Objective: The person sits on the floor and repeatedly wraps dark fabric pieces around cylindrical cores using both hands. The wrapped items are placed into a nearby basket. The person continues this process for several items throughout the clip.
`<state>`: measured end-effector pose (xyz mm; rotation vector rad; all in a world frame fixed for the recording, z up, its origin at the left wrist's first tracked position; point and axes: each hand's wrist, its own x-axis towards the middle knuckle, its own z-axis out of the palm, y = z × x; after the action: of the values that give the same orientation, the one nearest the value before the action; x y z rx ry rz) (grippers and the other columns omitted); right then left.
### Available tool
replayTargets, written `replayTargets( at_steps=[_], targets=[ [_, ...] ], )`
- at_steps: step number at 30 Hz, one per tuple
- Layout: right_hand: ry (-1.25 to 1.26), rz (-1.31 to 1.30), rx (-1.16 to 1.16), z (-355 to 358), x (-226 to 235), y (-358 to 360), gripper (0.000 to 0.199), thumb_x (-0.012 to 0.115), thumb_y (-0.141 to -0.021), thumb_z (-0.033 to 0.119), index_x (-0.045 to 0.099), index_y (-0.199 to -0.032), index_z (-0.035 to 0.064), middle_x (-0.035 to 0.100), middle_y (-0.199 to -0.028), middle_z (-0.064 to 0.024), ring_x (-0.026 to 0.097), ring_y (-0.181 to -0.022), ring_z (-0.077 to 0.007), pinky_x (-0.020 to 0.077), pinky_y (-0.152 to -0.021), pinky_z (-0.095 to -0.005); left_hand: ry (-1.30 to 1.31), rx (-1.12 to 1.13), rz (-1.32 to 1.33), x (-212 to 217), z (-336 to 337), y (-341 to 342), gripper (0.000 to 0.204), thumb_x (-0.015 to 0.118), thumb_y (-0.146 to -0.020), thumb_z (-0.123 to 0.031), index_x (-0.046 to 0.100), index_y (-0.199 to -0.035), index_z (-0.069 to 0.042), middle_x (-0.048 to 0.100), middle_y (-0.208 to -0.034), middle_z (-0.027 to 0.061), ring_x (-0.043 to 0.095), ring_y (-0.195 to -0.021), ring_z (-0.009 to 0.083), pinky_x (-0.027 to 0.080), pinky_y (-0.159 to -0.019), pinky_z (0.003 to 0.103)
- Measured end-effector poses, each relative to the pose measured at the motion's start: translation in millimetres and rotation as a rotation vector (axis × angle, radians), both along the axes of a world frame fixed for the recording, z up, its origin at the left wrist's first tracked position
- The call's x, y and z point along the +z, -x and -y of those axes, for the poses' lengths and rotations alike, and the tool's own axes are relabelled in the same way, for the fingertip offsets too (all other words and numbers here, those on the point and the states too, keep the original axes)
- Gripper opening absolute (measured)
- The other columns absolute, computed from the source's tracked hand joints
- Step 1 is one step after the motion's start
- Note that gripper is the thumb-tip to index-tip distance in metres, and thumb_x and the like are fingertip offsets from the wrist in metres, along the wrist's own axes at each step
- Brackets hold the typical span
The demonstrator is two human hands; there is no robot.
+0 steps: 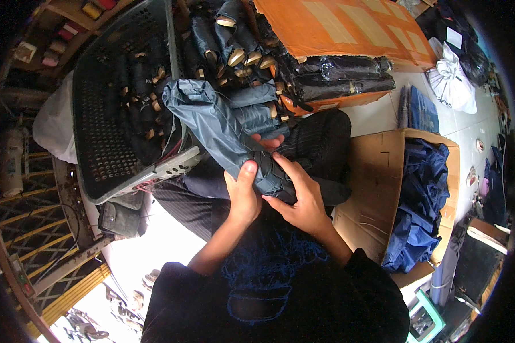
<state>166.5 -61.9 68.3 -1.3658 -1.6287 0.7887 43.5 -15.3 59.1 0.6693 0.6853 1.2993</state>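
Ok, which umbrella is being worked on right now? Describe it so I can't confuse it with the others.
Start at the grey plastic basket full of dark folded umbrellas. Just right of it, above the lap, both hands grip a folded blue-grey umbrella, left hand, right hand. It is the only one lifted out, its loose fabric bunched.

Umbrella workshop: crate of folded umbrellas point(137, 86), cardboard boxes point(377, 188), thread spools point(91, 8).

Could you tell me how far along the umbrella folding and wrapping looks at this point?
Looks done: many rolled dark umbrellas lie piled beside the grey plastic basket. In hand: the left hand and right hand grip a grey-blue folded umbrella, closing its strap. Seemingly left: loose blue fabric fills the cardboard box on the right.
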Motion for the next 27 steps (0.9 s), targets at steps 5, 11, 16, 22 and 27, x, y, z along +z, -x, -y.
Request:
replayTargets(
  at_steps=[5, 11, 16, 22, 27],
  targets=[
    [0.002, 0.161, 0.052, 1, 3, -8, 0.068, 0.073, -0.077, 0.026, 0.044, -0.139, 0.0273, 0.054, -0.109, -0.0284, 0.063, -0.075, -0.0419, 0.054, -0.062, -0.0451, -0.065, -0.112, 0.005, -12, -12, 12, 0.077, 0.065, -0.082, -0.051, 0.04, -0.128, 0.005, 0.058, -0.115, 0.0244, 0.055, -0.116, 0.0353, 0.04, -0.102, 0.044],
    [0.006, 0.165, 0.089, 1, 3, -7, 0.07, 0.072, -0.076, 0.02, 0.044, -0.139, 0.027, 0.051, -0.117, -0.0276, 0.064, -0.081, -0.0416, 0.0544, -0.066, -0.0454, -0.032, -0.059, -0.141, 2, -11, 9, 0.075, 0.062, -0.082, -0.057, 0.04, -0.127, -0.001, 0.057, -0.108, 0.0201, 0.06, -0.102, 0.0354, 0.049, -0.091, 0.048],
    [0.038, 0.097, 0.081, 0, 10, -6, 0.067, 0.068, -0.077, 0.01, 0.045, -0.139, 0.0237, 0.048, -0.127, -0.0282, 0.059, -0.102, -0.0447, 0.0529, -0.079, -0.0446, 0.026, -0.014, 0.007, 7, -5, -1, 0.051, 0.067, -0.087, -0.028, 0.047, -0.118, 0.006, 0.063, -0.097, 0.0168, 0.063, -0.095, 0.0278, 0.051, -0.085, 0.039],
    [0.019, -0.324, 0.009, -13, 0, -4, 0.059, 0.063, -0.081, 0.004, 0.042, -0.136, -0.0041, 0.049, -0.134, -0.0253, 0.055, -0.117, -0.0375, 0.0397, -0.101, -0.0381, 0.082, -0.192, -0.382, -26, 16, 5, 0.067, 0.068, -0.084, -0.042, 0.043, -0.129, 0.001, 0.057, -0.12, 0.0129, 0.056, -0.106, 0.0204, 0.044, -0.093, 0.035],
    [-0.003, -0.14, 0.116, -17, 6, -7, 0.061, 0.066, -0.078, 0.006, 0.047, -0.136, 0.0076, 0.053, -0.125, -0.0269, 0.06, -0.104, -0.0403, 0.0494, -0.085, -0.0408, -0.091, -0.059, -0.137, -6, -18, 12, 0.101, 0.04, -0.081, -0.077, 0.026, -0.143, 0.001, 0.036, -0.145, 0.0221, 0.043, -0.128, 0.0348, 0.037, -0.106, 0.048]
  ],
)
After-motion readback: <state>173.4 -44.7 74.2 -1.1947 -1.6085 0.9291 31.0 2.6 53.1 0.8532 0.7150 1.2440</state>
